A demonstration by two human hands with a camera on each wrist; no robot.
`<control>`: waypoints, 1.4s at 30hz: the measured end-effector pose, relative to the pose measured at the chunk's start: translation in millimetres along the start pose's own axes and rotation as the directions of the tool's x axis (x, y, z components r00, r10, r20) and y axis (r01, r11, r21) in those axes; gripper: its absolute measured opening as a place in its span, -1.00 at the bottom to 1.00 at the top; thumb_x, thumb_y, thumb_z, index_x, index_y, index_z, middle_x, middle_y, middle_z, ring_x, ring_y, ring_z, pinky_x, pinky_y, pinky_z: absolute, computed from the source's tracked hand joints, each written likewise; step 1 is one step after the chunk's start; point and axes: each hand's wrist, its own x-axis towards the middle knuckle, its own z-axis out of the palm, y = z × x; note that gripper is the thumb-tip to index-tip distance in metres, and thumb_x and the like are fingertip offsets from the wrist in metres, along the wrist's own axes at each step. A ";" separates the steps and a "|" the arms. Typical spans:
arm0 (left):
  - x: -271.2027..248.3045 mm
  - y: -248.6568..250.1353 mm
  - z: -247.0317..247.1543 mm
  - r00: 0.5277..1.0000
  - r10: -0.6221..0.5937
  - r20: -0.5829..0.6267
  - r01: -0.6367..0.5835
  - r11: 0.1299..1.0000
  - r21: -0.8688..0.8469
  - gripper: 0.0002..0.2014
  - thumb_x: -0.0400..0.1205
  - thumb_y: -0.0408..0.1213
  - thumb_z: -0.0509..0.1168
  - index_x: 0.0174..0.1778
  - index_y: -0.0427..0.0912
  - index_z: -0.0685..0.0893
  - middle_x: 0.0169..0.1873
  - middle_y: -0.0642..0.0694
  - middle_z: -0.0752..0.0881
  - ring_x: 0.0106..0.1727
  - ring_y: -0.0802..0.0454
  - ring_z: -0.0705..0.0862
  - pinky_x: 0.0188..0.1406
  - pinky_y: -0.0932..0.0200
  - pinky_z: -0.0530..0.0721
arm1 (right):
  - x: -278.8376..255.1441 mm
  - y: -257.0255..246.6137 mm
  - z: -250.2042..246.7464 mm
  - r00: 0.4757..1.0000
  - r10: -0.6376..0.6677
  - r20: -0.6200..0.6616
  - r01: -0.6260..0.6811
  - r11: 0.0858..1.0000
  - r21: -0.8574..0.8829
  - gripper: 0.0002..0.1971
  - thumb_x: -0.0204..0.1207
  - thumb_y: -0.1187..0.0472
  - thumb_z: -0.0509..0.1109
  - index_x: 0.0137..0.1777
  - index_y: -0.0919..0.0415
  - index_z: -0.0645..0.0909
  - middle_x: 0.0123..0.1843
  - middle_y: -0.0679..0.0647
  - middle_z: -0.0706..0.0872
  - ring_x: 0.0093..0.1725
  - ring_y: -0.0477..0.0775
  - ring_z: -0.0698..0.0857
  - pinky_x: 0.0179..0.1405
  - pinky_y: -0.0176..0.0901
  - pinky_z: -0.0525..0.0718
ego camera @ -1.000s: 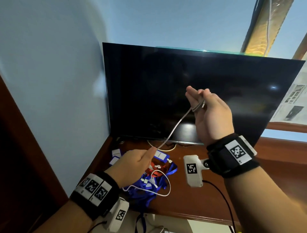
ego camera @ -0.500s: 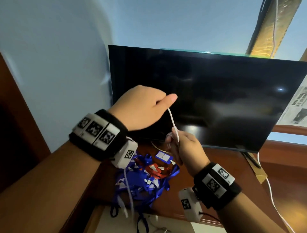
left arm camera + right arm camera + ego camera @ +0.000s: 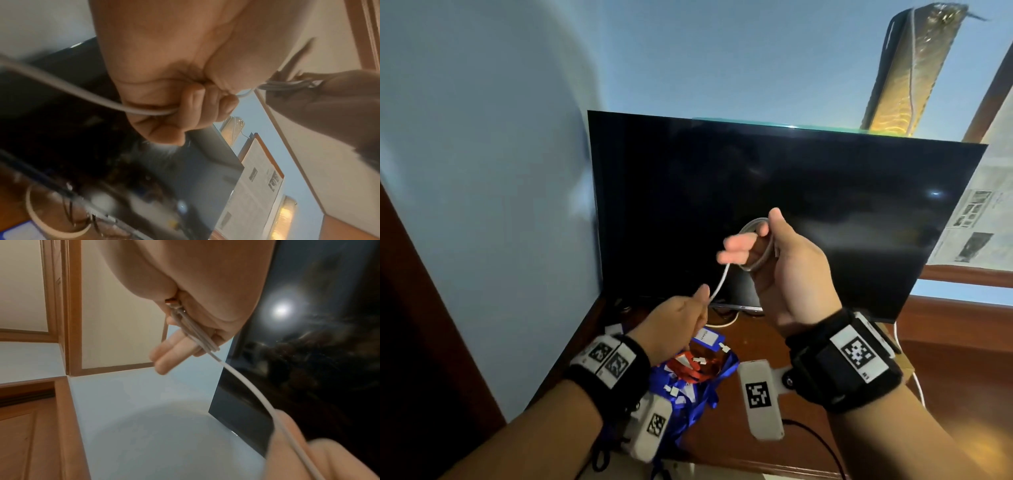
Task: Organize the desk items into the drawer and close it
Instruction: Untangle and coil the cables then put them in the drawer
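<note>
A white cable (image 3: 719,283) runs between my two hands in front of the dark monitor. Several loops of it form a coil (image 3: 763,240) wound round the fingers of my right hand (image 3: 753,236), and the thumb presses on the coil from above. My left hand (image 3: 703,299) is lower and to the left, pinching the slanted strand between thumb and curled fingers. The left wrist view shows the cable (image 3: 92,95) passing through the closed left hand (image 3: 164,105). In the right wrist view the loops (image 3: 197,335) lie across the right fingers (image 3: 172,353). The drawer is not clearly visible.
A heap of blue and red lanyards (image 3: 695,373) with small white tags lies on the brown desk (image 3: 756,428) under my left wrist. The monitor (image 3: 825,178) stands at the back against the blue wall. Another white cord (image 3: 726,322) curls beneath the monitor.
Half a second ago my left hand was raised above the right hand. Now it is down near the desk and the right hand has risen, with more cable looped on its fingers.
</note>
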 end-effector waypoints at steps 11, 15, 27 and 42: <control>-74.1 46.2 -12.7 0.995 0.088 0.047 -0.100 0.912 0.397 -0.36 0.84 0.18 -0.05 -0.35 -0.13 0.65 -0.46 -0.10 0.66 -0.36 0.04 0.66 -0.19 0.10 0.64 | 5.1 40.8 -37.4 0.985 -0.159 -0.061 0.070 0.704 -0.706 -0.70 0.83 0.05 0.16 0.13 0.34 0.46 0.09 -0.06 0.88 0.14 -0.32 0.79 0.13 -0.46 0.62; -68.6 73.0 -39.1 0.960 0.277 -0.052 -0.214 0.837 0.503 -0.32 0.84 0.20 -0.01 -0.45 -0.17 0.60 -0.52 -0.21 0.63 -0.50 -0.03 0.61 -0.30 -0.08 0.60 | -6.3 62.7 -36.0 0.999 0.042 -0.007 -0.027 0.500 -0.866 -0.66 0.79 -0.05 0.23 -0.03 0.25 0.47 -0.41 -0.03 0.78 -0.41 -0.26 0.75 -0.33 -0.36 0.67; 8.1 16.7 -57.9 0.979 0.077 -0.188 0.003 0.920 0.391 -0.32 0.79 0.31 0.01 -0.54 -0.07 0.41 -0.58 0.00 0.45 -0.49 0.01 0.47 -0.32 0.05 0.45 | -38.5 60.8 0.4 0.947 0.274 0.166 -0.226 0.938 -0.262 -0.52 0.76 -0.05 0.23 -0.17 0.36 0.66 -0.71 0.11 0.27 -0.70 0.08 0.24 -0.31 -0.14 0.55; -46.6 -10.5 13.9 0.990 -0.137 0.041 0.132 0.985 0.114 -0.40 0.83 0.23 -0.03 -0.28 -0.13 0.61 -0.47 0.06 0.55 -0.41 0.09 0.54 -0.26 0.15 0.63 | -14.7 57.8 -19.7 0.993 -0.001 -0.116 -0.026 0.973 -0.231 -0.68 0.85 0.03 0.12 0.14 0.33 0.47 0.17 0.17 0.87 0.29 0.02 0.80 0.30 -0.14 0.61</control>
